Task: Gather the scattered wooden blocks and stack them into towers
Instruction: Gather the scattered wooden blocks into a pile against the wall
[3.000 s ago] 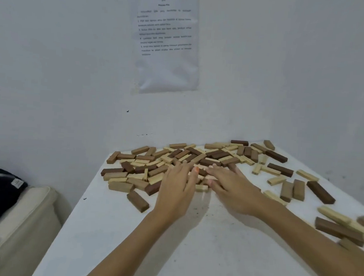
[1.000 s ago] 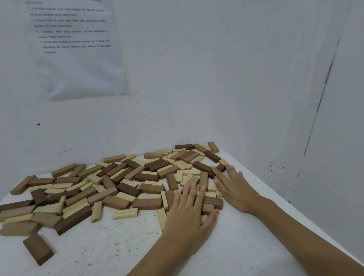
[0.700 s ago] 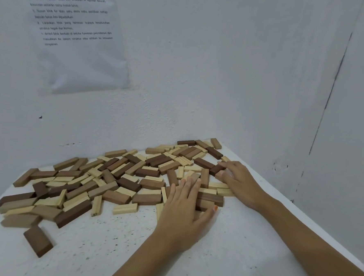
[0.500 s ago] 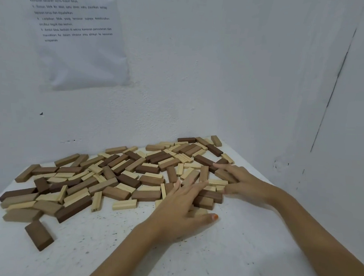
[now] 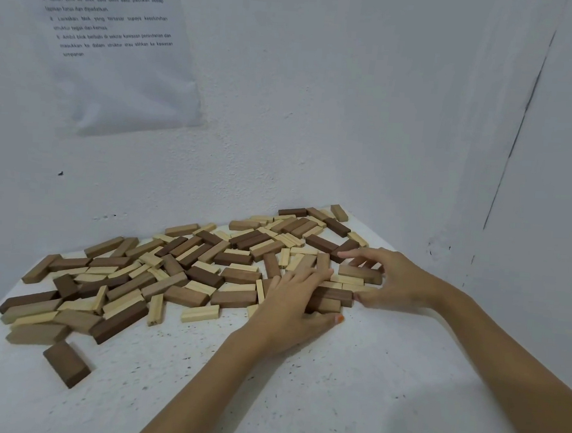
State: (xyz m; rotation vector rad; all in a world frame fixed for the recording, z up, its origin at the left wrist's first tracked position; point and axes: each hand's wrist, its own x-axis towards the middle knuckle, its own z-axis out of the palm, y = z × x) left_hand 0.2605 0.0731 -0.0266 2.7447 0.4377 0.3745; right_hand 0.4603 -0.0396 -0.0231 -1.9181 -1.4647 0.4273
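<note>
Wooden blocks (image 5: 187, 270): pale and brown mixed, lying in a loose spread along the far edge of the table (image 5: 333, 403) and into its far right corner.
Lone dark block (image 5: 66, 363): apart from the spread, toward the near left.
Left hand (image 5: 292, 303): fingers straight, flat on the blocks at the spread's right end, thumb beside a brown one.
Right hand (image 5: 394, 280): arched over neighbouring blocks, fingers spread; I can't tell whether it grips any.
Wall: printed sheet (image 5: 120, 55) hangs there.

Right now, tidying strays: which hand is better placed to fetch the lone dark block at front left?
Left, likely. The left hand lies closer to the lone dark block; the right hand is farther right.
</note>
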